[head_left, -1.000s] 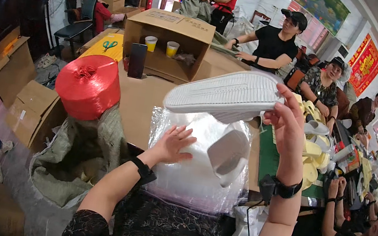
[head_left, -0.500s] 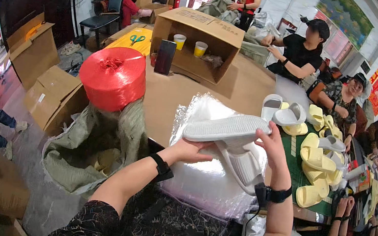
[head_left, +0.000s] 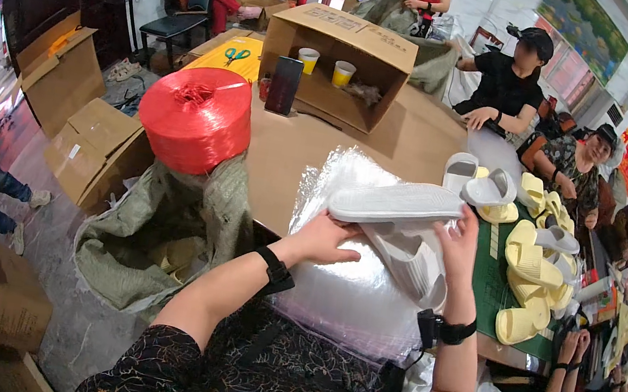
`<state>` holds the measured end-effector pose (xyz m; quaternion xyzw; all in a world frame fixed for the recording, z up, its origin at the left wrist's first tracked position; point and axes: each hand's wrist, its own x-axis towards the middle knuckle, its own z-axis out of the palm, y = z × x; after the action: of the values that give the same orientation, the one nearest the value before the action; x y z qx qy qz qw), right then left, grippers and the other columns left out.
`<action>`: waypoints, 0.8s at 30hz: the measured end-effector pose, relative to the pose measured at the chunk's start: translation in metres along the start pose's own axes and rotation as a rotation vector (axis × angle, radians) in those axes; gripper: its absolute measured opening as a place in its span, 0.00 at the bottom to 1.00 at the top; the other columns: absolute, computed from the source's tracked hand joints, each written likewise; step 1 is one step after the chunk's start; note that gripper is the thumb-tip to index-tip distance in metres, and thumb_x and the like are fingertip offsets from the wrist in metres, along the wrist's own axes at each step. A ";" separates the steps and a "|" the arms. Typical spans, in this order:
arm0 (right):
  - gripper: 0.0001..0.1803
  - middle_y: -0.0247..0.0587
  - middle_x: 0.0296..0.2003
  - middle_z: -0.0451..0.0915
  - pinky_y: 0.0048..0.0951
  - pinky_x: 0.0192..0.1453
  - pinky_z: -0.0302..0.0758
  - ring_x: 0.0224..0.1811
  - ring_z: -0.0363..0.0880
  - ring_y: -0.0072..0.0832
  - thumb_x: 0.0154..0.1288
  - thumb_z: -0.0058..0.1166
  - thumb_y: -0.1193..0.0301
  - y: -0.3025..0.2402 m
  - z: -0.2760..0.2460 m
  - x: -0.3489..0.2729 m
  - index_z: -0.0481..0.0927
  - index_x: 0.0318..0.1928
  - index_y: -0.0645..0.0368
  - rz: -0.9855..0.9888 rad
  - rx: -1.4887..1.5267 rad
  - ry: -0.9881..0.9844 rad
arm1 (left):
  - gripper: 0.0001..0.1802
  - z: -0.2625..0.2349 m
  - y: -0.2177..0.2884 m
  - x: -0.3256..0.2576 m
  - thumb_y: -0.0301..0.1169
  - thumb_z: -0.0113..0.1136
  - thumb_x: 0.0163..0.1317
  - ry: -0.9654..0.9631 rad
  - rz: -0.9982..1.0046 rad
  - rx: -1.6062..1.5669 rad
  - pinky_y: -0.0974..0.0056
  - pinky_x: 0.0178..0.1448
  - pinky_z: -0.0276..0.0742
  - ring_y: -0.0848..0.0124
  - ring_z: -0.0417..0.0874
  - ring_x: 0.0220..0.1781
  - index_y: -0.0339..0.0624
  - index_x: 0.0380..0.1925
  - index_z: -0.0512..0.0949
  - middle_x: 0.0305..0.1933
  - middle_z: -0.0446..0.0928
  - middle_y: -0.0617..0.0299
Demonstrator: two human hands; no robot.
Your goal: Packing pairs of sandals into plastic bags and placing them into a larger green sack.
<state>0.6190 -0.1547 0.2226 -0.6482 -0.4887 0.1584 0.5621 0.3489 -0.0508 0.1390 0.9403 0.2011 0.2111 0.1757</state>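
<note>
A pair of light grey slippers is between my hands, low over a stack of clear plastic bags (head_left: 321, 279). The upper slipper (head_left: 399, 204) lies sole up; under it the other slipper (head_left: 402, 261) shows its ribbed strap. My left hand (head_left: 324, 239) grips the upper slipper's left end, its thumb apart along the near side. My right hand (head_left: 457, 247) holds the right end, fingers curled round the edge. Some fingertips are hidden behind the slippers.
Yellow and grey slippers (head_left: 530, 267) lie on a green mat to the right. A red twine roll (head_left: 195, 118) rests by an open woven sack (head_left: 103, 257) at left. Behind stand a phone (head_left: 285, 85) and an open carton (head_left: 344, 30). Several people surround the table.
The slipper pair has come down closer to the plastic bags and turned flatter, with less sole showing. Both hands have moved along with it, their grip looking looser.
</note>
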 end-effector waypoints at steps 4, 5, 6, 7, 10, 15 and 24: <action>0.41 0.56 0.68 0.59 0.49 0.73 0.56 0.73 0.51 0.55 0.47 0.70 0.67 -0.044 0.029 -0.035 0.67 0.64 0.55 -0.382 -0.777 0.014 | 0.33 0.001 -0.004 -0.008 0.57 0.57 0.59 -0.019 -0.066 0.028 0.49 0.78 0.45 0.53 0.55 0.76 0.57 0.62 0.74 0.71 0.64 0.55; 0.40 0.57 0.68 0.59 0.51 0.73 0.55 0.72 0.52 0.57 0.46 0.71 0.66 -0.051 0.031 -0.037 0.69 0.62 0.54 -0.411 -0.823 -0.063 | 0.33 0.000 -0.002 -0.008 0.57 0.57 0.59 -0.021 -0.059 0.026 0.49 0.78 0.45 0.53 0.55 0.76 0.57 0.62 0.74 0.71 0.64 0.55; 0.40 0.57 0.68 0.58 0.53 0.73 0.54 0.71 0.52 0.59 0.45 0.71 0.66 -0.055 0.034 -0.036 0.70 0.61 0.54 -0.441 -0.867 -0.142 | 0.34 -0.002 0.000 -0.008 0.58 0.56 0.59 -0.010 -0.043 0.031 0.48 0.78 0.43 0.52 0.53 0.76 0.55 0.63 0.73 0.72 0.63 0.54; 0.40 0.57 0.68 0.58 0.53 0.73 0.54 0.71 0.52 0.59 0.45 0.71 0.66 -0.053 0.037 -0.033 0.70 0.61 0.54 -0.440 -0.869 -0.134 | 0.35 -0.004 0.002 -0.007 0.58 0.54 0.60 0.003 -0.025 0.039 0.47 0.78 0.42 0.51 0.51 0.77 0.53 0.64 0.72 0.73 0.61 0.52; 0.39 0.57 0.65 0.62 0.50 0.67 0.63 0.66 0.59 0.55 0.44 0.72 0.66 -0.046 0.050 -0.018 0.71 0.59 0.57 -0.486 -0.809 -0.185 | 0.37 -0.005 0.003 -0.004 0.60 0.52 0.61 0.010 -0.002 0.060 0.46 0.79 0.40 0.51 0.48 0.78 0.51 0.64 0.71 0.74 0.59 0.50; 0.34 0.55 0.55 0.71 0.44 0.57 0.73 0.58 0.69 0.49 0.48 0.70 0.65 -0.043 0.080 0.002 0.74 0.56 0.60 -0.416 -0.858 -0.159 | 0.37 -0.004 0.003 -0.004 0.60 0.51 0.62 -0.021 -0.003 0.061 0.46 0.79 0.40 0.49 0.48 0.78 0.50 0.64 0.70 0.74 0.57 0.49; 0.40 0.56 0.47 0.81 0.37 0.49 0.77 0.46 0.82 0.44 0.67 0.53 0.50 -0.028 0.122 0.010 0.58 0.71 0.62 0.192 -0.214 -0.335 | 0.39 0.006 -0.004 -0.005 0.61 0.51 0.61 0.044 0.014 0.041 0.47 0.79 0.38 0.47 0.50 0.77 0.45 0.63 0.70 0.71 0.62 0.45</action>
<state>0.5195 -0.0797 0.2120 -0.7124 -0.5252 0.2640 0.3833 0.3462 -0.0514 0.1301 0.9401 0.2025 0.2290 0.1505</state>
